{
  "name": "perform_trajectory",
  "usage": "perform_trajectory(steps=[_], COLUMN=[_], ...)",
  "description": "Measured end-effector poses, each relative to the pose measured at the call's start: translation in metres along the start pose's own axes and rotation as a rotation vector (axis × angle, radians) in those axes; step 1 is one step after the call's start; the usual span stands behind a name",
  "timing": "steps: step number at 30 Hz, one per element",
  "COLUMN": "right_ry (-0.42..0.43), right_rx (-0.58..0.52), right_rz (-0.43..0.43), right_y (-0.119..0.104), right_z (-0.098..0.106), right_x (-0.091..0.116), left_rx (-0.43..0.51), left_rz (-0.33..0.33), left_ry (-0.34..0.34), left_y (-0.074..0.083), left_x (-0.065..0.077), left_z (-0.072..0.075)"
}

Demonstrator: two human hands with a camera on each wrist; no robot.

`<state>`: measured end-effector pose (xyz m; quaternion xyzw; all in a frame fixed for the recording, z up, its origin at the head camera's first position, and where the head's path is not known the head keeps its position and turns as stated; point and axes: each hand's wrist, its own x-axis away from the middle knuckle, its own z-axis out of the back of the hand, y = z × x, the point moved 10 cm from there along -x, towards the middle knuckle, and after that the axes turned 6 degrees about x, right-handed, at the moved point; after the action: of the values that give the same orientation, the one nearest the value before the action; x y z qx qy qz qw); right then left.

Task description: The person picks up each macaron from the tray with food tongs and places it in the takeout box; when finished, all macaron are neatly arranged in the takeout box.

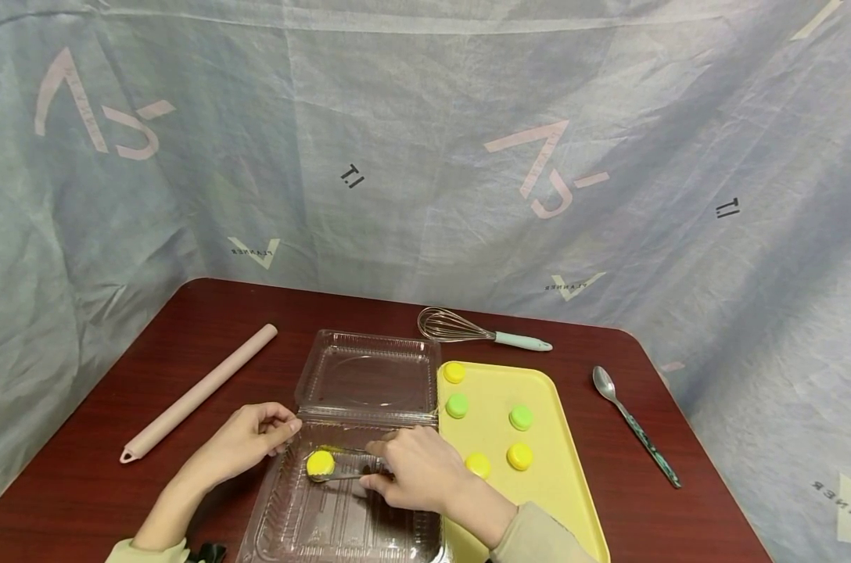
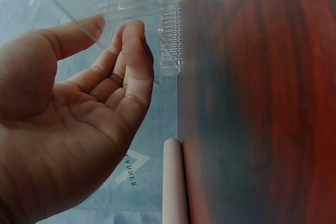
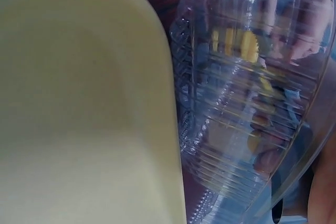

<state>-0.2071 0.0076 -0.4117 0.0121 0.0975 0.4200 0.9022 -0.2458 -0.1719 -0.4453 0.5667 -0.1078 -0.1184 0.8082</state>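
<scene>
My right hand (image 1: 421,469) holds metal tongs (image 1: 346,475) low inside a clear plastic container (image 1: 278,539). Between the tips of the tongs sits a yellow macaron (image 1: 321,463), over the left part of the container's base. At the left rim, my left hand (image 1: 242,442) pinches the plastic edge between thumb and fingers; in the left wrist view the thumb (image 2: 79,35) lies on one side of the clear wall. Through the ribbed side in the right wrist view, yellow shows (image 3: 244,45), blurred by the plastic.
The container's lid (image 1: 369,375) lies folded back. Beside it, a yellow tray (image 1: 538,508) bears several macarons, green (image 1: 521,417) and yellow (image 1: 519,456). A whisk (image 1: 468,327) lies behind, a spoon (image 1: 637,426) at the right, a pink rolling pin (image 1: 200,391) at the left.
</scene>
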Motion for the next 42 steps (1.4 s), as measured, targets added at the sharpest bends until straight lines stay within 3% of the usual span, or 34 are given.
perform_trajectory(steps=[21,35,42], right_ry=[-0.072,-0.112,-0.069], right_rx=[-0.093,-0.131,-0.120], right_rz=[-0.060,-0.111,-0.109], right_y=[0.009,0.023,0.031], right_z=[-0.001,0.016,0.027], right_x=[0.008,0.019,0.027], left_rx=[-0.001,0.002,-0.003], left_rz=[0.008,-0.002,0.008], left_ry=[0.003,-0.001,0.007], left_y=[0.000,0.002,0.001], left_x=[0.002,0.001,0.001], left_z=[0.000,0.000,0.000])
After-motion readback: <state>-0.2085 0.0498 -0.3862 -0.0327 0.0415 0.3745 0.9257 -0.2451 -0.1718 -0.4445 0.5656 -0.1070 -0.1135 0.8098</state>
